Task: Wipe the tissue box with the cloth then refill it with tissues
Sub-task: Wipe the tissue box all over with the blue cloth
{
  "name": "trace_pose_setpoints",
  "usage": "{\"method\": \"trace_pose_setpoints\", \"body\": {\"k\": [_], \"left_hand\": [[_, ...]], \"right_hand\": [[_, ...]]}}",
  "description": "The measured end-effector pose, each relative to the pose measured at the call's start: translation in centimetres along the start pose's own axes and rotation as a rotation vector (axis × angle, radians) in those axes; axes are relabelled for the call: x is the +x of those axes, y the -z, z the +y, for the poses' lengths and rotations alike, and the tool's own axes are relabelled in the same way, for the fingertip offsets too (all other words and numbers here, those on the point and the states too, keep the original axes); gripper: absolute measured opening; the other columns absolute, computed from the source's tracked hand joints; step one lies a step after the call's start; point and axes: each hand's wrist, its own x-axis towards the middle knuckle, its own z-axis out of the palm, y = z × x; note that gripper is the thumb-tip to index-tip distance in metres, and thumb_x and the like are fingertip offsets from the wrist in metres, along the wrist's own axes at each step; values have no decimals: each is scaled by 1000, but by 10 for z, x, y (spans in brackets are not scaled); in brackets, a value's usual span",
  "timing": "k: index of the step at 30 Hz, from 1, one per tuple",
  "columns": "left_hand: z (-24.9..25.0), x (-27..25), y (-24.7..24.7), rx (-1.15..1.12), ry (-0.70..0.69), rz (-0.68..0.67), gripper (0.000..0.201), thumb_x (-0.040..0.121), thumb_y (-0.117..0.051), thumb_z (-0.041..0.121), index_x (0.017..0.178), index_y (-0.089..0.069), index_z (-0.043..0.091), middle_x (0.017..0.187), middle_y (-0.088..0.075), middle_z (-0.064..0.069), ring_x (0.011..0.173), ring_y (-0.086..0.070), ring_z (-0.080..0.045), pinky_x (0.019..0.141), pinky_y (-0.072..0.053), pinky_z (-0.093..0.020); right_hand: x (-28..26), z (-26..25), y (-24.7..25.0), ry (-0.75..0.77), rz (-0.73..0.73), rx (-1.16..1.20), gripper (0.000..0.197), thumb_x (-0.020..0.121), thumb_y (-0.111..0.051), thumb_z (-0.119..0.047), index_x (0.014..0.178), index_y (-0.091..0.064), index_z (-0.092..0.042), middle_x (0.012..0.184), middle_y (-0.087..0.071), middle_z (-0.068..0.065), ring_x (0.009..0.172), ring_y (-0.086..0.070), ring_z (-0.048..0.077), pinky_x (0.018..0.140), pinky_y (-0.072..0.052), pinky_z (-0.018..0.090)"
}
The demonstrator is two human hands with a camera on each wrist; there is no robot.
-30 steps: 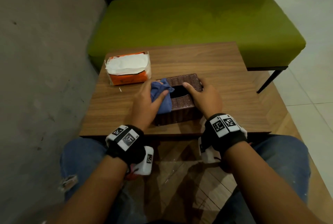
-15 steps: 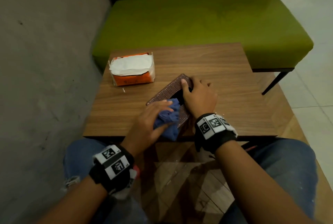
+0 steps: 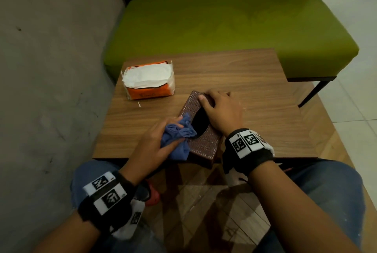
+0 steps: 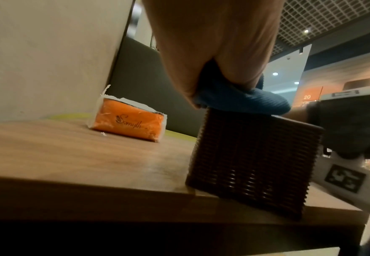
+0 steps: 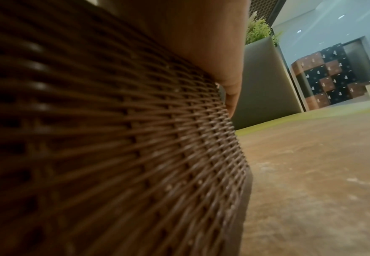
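A brown woven tissue box [image 3: 204, 142] lies slantwise on the wooden table [image 3: 255, 93], one near corner past the front edge. Its dark oval slot faces up. My left hand [image 3: 163, 140] grips a crumpled blue cloth [image 3: 177, 136] and presses it on the box top beside the slot; in the left wrist view the cloth [image 4: 241, 98] sits on the box [image 4: 252, 164]. My right hand [image 3: 220, 110] grips the box's far right side, thumb on top. The right wrist view is filled by the box wall [image 5: 114, 147]. An orange tissue pack [image 3: 149, 81] lies at the table's back left.
A green bench [image 3: 224, 24] stands behind the table. A grey wall [image 3: 51, 69] runs along the left. My knees in jeans sit below the table's front edge. A small white scrap [image 3: 139, 104] lies near the tissue pack [image 4: 127, 121].
The box has been turned from square-on to slanted and drawn toward the front edge. My left hand with the cloth moved from the box's left end to the near part of its top.
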Motion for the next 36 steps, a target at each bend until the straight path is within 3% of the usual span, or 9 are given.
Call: {"method": "trace_pose_setpoints", "body": {"k": [2,8,14,17,20,23,26,30,36], "left_hand": [[5,16,-1,-7,19,22,25,83,-68,21,98,-54,35,98,-63,16,92,-58,10,78,-41,-8],[2,63,-13,6,109,33,23,83,-69,24,98,-55,13,97,-64,-1,93,-60,-11,82,-47,-29],[8,-5,1,-27,83,-16,18,82,-69,24,92,-56,30,93,-65,20,89,-60,7,75,-47,-15],[11,28,-4,0,65,12,25,83,-69,17,86,-50,33,84,-60,20,82,-56,12,70,-39,-6],[9,68,-13,90,53,55,20,85,-67,20,89,-48,20,83,-55,11,77,-52,1,67,-36,-7],[13,47,-17,121,62,82,19,85,-67,18,95,-51,21,94,-57,6,85,-52,0,73,-38,-5],[24,-3,-28,127,4,60,24,85,-65,21,108,-56,18,108,-59,4,100,-54,-3,88,-42,-16],[39,-11,-59,225,-84,75,42,82,-67,12,122,-54,10,121,-57,-4,119,-47,-14,103,-34,-20],[22,-16,-24,144,-60,-26,40,83,-67,20,122,-55,14,121,-58,1,114,-52,-7,97,-39,-16]], "right_hand": [[1,1,-1,37,-13,21,39,98,-41,-49,124,-59,-26,121,-65,3,111,-48,30,88,-39,40],[4,5,-3,20,-1,15,32,98,-37,-45,113,-61,-30,113,-67,4,106,-52,34,91,-42,46],[3,5,-3,14,-39,40,32,99,-37,-46,111,-61,-29,107,-69,4,109,-47,34,85,-41,41],[4,5,-4,47,-42,64,30,99,-39,-43,112,-62,-28,108,-70,5,107,-47,34,82,-38,39],[5,6,-3,30,-44,57,31,99,-38,-45,112,-63,-30,109,-70,4,110,-48,36,89,-42,43],[4,4,-3,-8,-21,46,34,98,-38,-48,112,-63,-30,108,-70,7,113,-47,36,91,-44,47],[5,3,-4,-19,3,31,35,98,-39,-49,111,-64,-28,106,-70,10,112,-49,37,88,-44,45],[7,3,-13,28,4,50,44,94,-31,-54,105,-65,-28,97,-73,4,102,-56,37,87,-42,47],[7,5,1,122,-34,34,32,101,-42,-38,109,-67,-20,107,-71,8,98,-60,30,89,-28,35]]}}
